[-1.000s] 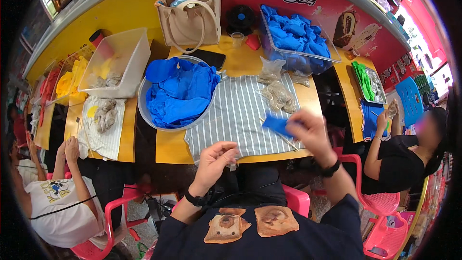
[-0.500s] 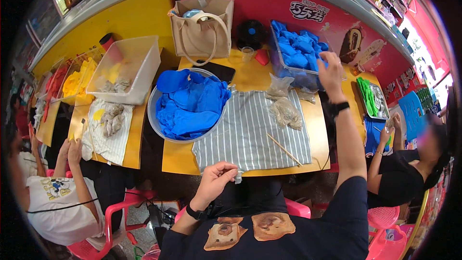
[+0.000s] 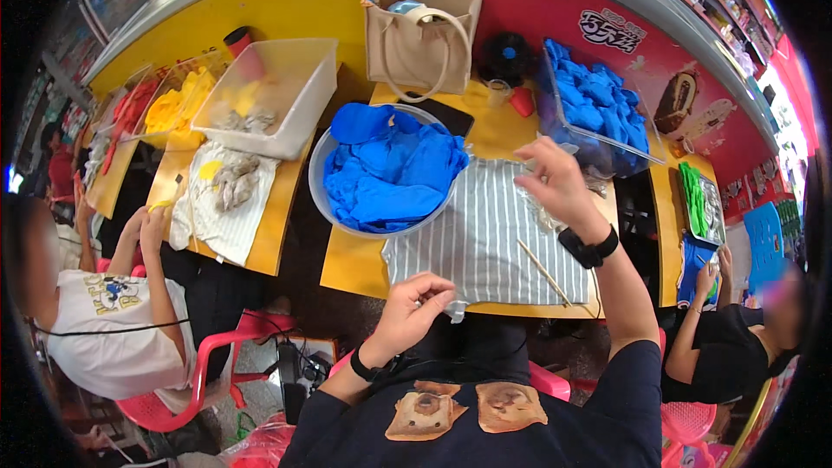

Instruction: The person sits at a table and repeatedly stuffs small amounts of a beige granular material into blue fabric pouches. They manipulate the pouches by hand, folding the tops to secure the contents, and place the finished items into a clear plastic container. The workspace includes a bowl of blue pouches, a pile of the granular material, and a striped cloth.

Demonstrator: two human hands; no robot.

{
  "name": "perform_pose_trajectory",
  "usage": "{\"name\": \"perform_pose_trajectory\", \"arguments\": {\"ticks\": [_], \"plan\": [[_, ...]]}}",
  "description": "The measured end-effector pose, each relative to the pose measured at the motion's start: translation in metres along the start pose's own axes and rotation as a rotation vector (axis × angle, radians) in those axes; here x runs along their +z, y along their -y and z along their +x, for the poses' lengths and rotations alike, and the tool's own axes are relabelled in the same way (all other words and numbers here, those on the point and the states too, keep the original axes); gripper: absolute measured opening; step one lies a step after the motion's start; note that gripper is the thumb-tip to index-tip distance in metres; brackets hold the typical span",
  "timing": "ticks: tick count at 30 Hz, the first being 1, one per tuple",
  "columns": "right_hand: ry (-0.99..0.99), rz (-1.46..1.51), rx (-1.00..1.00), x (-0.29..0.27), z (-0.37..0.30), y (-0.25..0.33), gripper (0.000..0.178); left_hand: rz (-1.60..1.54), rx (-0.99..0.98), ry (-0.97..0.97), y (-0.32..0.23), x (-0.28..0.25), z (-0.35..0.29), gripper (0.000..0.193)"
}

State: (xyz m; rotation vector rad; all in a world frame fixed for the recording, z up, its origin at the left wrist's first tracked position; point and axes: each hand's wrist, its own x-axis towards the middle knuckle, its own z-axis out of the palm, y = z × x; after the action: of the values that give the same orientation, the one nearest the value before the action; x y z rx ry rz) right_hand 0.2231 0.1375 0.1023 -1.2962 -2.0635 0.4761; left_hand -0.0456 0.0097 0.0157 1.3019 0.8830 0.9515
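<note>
The left hand, fingers curled, is by the near edge of the cloth; the right hand, fingers parted, is over its far right. Left is a tub.

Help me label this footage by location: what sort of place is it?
Probably a small workshop for handwork, perhaps inside a shop: people sit working at yellow tables, a round tub is heaped with blue fabric pieces, and stocked shelves line the upper right.
</note>
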Motion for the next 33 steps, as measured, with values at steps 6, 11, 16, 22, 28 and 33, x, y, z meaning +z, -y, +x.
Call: {"name": "perform_pose_trajectory", "arguments": {"ticks": [6, 11, 16, 22, 28, 33], "plan": [[0.124, -0.406, -0.603, 0.065, 0.017, 0.076, 0.048, 0.045, 0.035, -0.030, -0.013, 0.003, 0.001, 0.013], [0.345, -0.429, -0.570, 0.088, 0.021, 0.077, 0.022, 0.041, -0.005, 0.020, -0.013, 0.000, -0.009, 0.012], [0.225, -0.208, -0.560, 0.089, 0.016, 0.070, 0.010, -0.033, -0.062, 0.015, -0.005, -0.007, -0.010, 0.013], [-0.025, 0.492, 0.090, 0.067, -0.025, 0.095, 0.010, -0.347, -0.039, -0.063, -0.006, -0.005, -0.007, 0.021], [-0.159, 1.314, 0.555, 0.085, -0.112, 0.074, 0.020, -0.604, -0.053, -0.151, -0.014, 0.017, 0.016, 0.019], [-0.165, 1.334, 0.679, 0.083, -0.156, 0.064, 0.025, -0.527, -0.095, -0.146, 0.011, 0.031, 0.021, 0.013]]}}
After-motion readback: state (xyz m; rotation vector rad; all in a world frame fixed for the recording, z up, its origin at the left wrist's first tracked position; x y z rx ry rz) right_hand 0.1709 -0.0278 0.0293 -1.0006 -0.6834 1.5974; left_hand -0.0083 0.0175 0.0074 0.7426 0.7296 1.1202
